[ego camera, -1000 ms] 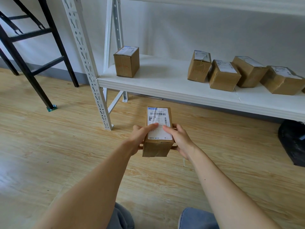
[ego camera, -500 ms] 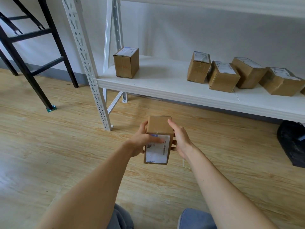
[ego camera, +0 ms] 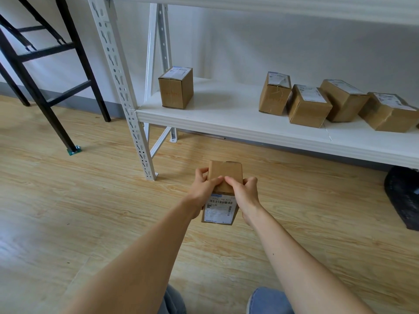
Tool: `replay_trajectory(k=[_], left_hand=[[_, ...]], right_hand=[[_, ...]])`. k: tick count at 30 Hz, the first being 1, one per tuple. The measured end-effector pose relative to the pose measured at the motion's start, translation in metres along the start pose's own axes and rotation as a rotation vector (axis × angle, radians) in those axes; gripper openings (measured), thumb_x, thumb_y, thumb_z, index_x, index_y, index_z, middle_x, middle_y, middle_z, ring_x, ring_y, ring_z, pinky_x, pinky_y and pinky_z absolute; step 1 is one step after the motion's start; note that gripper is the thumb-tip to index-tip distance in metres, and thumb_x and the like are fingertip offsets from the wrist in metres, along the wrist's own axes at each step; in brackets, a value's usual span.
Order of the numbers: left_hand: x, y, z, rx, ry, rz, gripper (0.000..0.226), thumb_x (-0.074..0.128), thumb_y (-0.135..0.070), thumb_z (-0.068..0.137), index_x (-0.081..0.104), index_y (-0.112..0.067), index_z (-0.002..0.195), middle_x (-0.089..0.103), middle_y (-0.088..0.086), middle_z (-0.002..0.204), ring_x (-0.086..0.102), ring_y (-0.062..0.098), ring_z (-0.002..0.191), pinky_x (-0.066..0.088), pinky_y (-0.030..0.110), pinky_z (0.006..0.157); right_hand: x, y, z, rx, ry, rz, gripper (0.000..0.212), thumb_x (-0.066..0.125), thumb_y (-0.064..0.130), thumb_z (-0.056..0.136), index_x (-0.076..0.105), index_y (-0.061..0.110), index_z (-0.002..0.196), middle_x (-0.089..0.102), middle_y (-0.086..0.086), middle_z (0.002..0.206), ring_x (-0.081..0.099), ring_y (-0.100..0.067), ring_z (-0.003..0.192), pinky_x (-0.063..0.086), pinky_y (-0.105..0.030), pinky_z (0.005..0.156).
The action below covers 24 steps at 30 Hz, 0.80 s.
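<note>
I hold a small cardboard box (ego camera: 223, 175) in both hands above the wooden floor, in front of the white shelf (ego camera: 249, 130). Its white shipping label (ego camera: 219, 211) faces me on the near side, and a plain brown face points up. My left hand (ego camera: 203, 189) grips the box from the left, thumb across the top. My right hand (ego camera: 246, 193) grips it from the right, thumb meeting the left one on top.
On the shelf, one labelled box (ego camera: 176, 87) stands alone at the left and several more (ego camera: 308, 105) cluster at the right. A white perforated upright (ego camera: 127, 98) stands left of me. A black ladder frame (ego camera: 40, 71) is far left, a black object (ego camera: 403, 196) under the shelf at right.
I have tipped the box toward me: the label that faced up a second ago now faces me, and both thumbs have moved onto the plain top face.
</note>
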<state>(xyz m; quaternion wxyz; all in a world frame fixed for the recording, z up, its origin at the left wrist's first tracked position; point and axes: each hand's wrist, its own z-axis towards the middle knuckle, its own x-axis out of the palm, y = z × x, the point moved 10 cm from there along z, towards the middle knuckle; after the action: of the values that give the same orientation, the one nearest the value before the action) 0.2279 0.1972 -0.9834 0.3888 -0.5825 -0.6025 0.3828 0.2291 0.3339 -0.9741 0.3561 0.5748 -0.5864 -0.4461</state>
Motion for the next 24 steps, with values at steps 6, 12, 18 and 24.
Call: replay_trajectory(k=[6,12,18,24], left_hand=[[-0.014,-0.002,0.002,-0.045,-0.052,-0.002,0.045,0.060,-0.035,0.098,0.039,-0.017,0.134,0.064,0.006,0.106,0.065,0.020,0.089,0.058,0.043,0.077],[-0.034,-0.017,0.004,-0.020,-0.089,-0.146,0.046,0.055,-0.046,0.097,0.049,-0.009,0.125,0.063,0.012,0.109,0.062,0.029,0.103,0.051,0.046,0.088],[-0.025,-0.023,0.002,0.031,-0.007,-0.121,0.060,0.037,-0.067,0.095,0.059,-0.018,0.121,0.068,0.015,0.120,0.059,0.031,0.119,0.038,0.053,0.108],[-0.007,-0.018,-0.006,0.017,0.096,-0.108,0.081,0.069,-0.065,0.065,0.050,-0.025,0.133,0.063,0.009,0.126,0.056,0.033,0.122,0.044,0.057,0.103]], right_hand=[[0.004,0.004,-0.001,-0.007,0.031,0.044,0.062,0.073,0.051,0.083,0.044,0.008,0.118,0.063,-0.008,0.107,0.064,-0.017,0.091,0.046,-0.026,0.066],[0.015,0.030,-0.002,-0.210,0.262,-0.129,0.089,0.091,0.028,0.064,0.045,0.026,0.141,0.064,0.007,0.124,0.060,-0.008,0.113,0.051,-0.028,0.091],[-0.001,0.040,-0.001,-0.282,0.147,-0.117,0.079,0.083,0.023,0.076,0.045,0.024,0.145,0.059,0.007,0.133,0.053,-0.012,0.121,0.046,-0.039,0.104],[-0.008,0.045,0.001,-0.303,0.052,-0.012,0.060,0.075,0.027,0.087,0.047,0.018,0.139,0.059,0.002,0.129,0.060,-0.010,0.107,0.054,-0.022,0.081]])
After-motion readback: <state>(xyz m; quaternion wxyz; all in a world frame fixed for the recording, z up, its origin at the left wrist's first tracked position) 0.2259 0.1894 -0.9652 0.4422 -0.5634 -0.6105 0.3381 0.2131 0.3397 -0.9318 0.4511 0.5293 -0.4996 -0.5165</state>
